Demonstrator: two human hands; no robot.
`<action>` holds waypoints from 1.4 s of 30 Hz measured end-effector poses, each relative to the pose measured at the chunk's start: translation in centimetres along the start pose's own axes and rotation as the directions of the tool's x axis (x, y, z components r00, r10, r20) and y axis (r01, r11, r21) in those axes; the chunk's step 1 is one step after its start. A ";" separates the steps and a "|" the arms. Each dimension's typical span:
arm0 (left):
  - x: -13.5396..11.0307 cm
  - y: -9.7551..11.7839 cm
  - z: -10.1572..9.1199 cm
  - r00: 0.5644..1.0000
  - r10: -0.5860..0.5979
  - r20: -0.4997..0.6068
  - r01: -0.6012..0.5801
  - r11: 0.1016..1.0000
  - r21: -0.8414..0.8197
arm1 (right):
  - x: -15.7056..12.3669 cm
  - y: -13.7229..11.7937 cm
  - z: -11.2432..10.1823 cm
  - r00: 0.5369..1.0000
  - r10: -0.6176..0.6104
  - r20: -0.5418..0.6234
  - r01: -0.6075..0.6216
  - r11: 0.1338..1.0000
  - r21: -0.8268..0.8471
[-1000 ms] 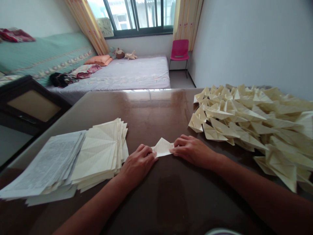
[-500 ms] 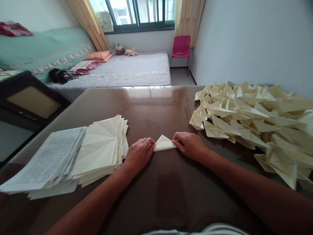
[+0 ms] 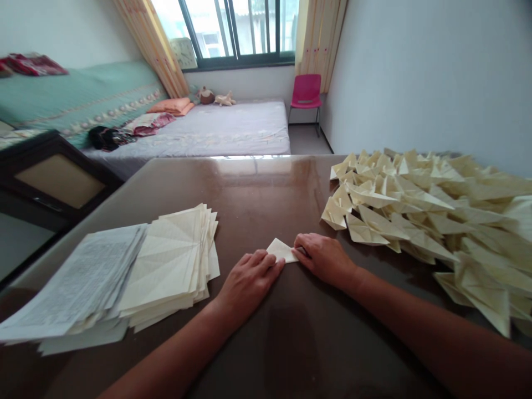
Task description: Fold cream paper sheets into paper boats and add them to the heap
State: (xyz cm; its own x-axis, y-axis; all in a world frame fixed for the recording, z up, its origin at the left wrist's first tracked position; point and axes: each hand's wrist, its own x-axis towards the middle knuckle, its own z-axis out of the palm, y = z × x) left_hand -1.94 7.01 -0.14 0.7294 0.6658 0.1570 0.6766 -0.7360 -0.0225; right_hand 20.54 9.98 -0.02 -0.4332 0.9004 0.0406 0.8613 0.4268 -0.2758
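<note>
A small cream folded paper (image 3: 281, 249) lies on the dark brown table (image 3: 257, 194) between my hands. My left hand (image 3: 249, 280) rests flat over its left part, fingers stretched out and pressing it down. My right hand (image 3: 324, 257) has its fingers curled and pinches the paper's right edge. To the left lies a stack of creased cream sheets (image 3: 170, 260), with printed pages (image 3: 78, 282) beside it. To the right a large heap of folded paper shapes (image 3: 432, 210) covers the table.
Beyond the table's far edge there is a bed with a grey-purple cover (image 3: 224, 124), a pink chair (image 3: 306, 91) by the window, and a dark cabinet (image 3: 45, 177) at the left. A white wall runs along the right.
My left hand has slid right over the paper and flattened on it. The paper now shows smaller and lies flatter. My right hand stays at its right edge.
</note>
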 end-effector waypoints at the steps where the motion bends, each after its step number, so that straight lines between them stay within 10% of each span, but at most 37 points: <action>1: 0.0 0.3 -0.1 0.999 0.009 0.043 -0.009 1.000 0.000 | -0.1 -0.1 -0.1 1.000 -0.004 -0.012 0.003 1.000 -0.014; 8: 0.2 1.2 -0.3 0.993 -0.050 0.111 0.049 0.999 0.018 | -2.1 -2.4 -0.6 0.956 -0.293 -0.029 0.271 0.914 -0.303; 15: 0.0 1.3 -0.4 0.993 -0.046 0.110 0.042 0.998 0.040 | -3.9 -2.9 -1.7 0.989 -0.129 0.077 0.150 0.890 -0.431; 21: -0.2 0.8 -0.1 0.997 -0.040 0.065 0.039 0.999 0.021 | -1.9 -0.6 -3.1 0.998 -0.060 -0.016 0.055 0.976 -0.211; 30: -0.4 0.3 0.3 0.999 -0.006 -0.053 0.006 1.000 -0.015 | -0.2 1.4 0.1 0.995 -0.061 -0.078 0.075 0.979 0.187; 42: -0.4 0.4 0.2 0.999 -0.022 -0.038 0.023 0.999 0.026 | -0.1 0.5 0.1 0.993 -0.044 -0.108 0.067 0.973 0.221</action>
State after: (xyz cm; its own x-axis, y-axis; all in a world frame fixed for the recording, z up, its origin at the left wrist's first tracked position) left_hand -1.93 6.46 -0.41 0.7099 0.6769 0.1944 0.6957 -0.7169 -0.0444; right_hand 20.95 10.11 -0.28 -0.4393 0.8847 0.1558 0.7502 0.4567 -0.4781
